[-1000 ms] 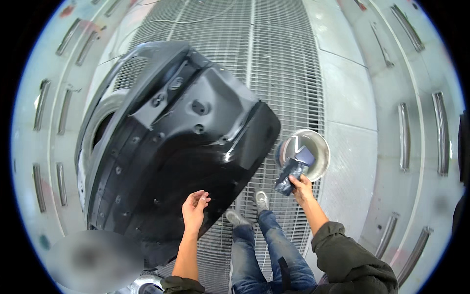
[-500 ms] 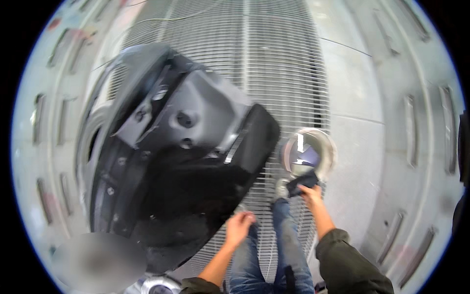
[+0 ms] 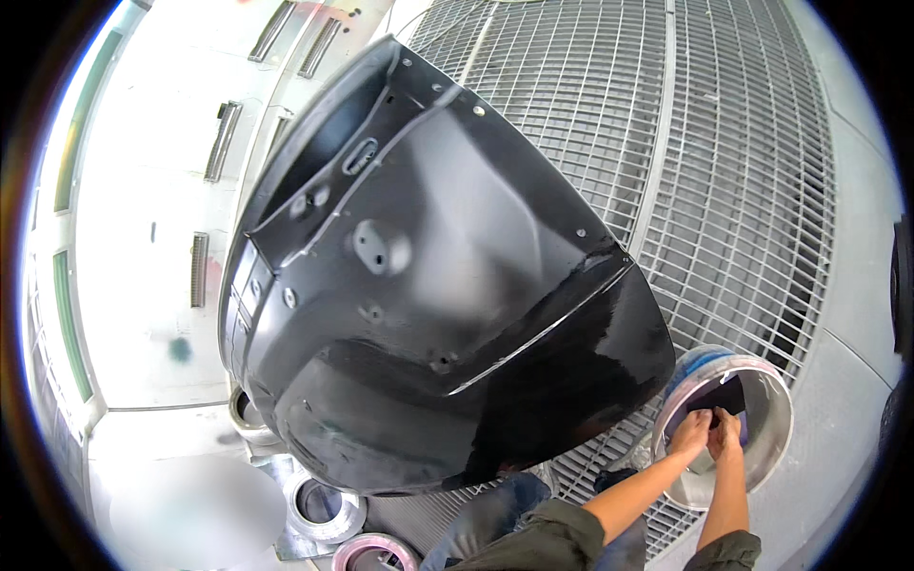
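Both hands at the mouth of a metal bucket, beside a black body panel

The left hand (image 3: 689, 433) and right hand (image 3: 725, 433) sit side by side, touching, over the open top of the round metal bucket (image 3: 773, 426) at lower right; both are closed on a dark cloth (image 3: 725, 392) that hangs down inside the bucket, though the exact finger grip is too small to make out. The bucket stands on the steel grating floor (image 3: 743, 171), with a blue band showing along its upper rim. A large glossy black body panel (image 3: 438, 285) fills the centre, its lower right edge just beside the bucket and the hands. The person's knees in blue jeans (image 3: 495, 514) show beneath the panel. Rolls of tape (image 3: 324, 509) and a small tin (image 3: 246, 411) lie at lower left
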Demonstrator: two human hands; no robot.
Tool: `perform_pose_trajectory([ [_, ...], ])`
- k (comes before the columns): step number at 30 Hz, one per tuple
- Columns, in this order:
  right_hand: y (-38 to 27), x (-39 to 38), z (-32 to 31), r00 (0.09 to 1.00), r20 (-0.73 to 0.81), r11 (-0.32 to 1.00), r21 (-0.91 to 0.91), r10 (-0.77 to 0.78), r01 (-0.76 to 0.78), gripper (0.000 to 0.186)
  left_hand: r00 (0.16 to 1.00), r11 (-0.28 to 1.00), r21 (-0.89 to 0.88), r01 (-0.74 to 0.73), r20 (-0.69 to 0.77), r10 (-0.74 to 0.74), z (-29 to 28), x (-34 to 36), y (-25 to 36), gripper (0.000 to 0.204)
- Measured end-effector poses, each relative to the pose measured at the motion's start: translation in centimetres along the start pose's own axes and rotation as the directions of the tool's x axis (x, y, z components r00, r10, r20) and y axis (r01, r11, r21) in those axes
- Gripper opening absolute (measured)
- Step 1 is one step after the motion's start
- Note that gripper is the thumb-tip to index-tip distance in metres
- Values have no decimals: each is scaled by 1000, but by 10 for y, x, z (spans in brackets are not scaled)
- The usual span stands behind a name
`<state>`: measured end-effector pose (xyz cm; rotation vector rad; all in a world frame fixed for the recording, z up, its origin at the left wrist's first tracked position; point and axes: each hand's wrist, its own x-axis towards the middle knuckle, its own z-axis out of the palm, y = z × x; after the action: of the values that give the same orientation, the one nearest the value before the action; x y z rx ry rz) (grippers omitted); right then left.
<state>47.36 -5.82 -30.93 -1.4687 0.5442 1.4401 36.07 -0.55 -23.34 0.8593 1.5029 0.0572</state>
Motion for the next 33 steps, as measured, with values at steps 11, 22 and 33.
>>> perform_pose_trajectory([
  [11, 20, -7, 1, 972, -190, 991, -24, -137, 135, 60, 977, 903, 414, 114, -210, -27, 27, 84, -27, 66],
  [22, 46, 32, -25, 932, -247, 965, -64, -264, 256, 45, 941, 845, 416, -335, 200, 274, 18, 44, -2, 48],
  [33, 49, 207, -256, 606, -3, 556, -399, -796, 729, 44, 575, 497, 308, -811, 578, 579, -1, -27, 77, 43],
])
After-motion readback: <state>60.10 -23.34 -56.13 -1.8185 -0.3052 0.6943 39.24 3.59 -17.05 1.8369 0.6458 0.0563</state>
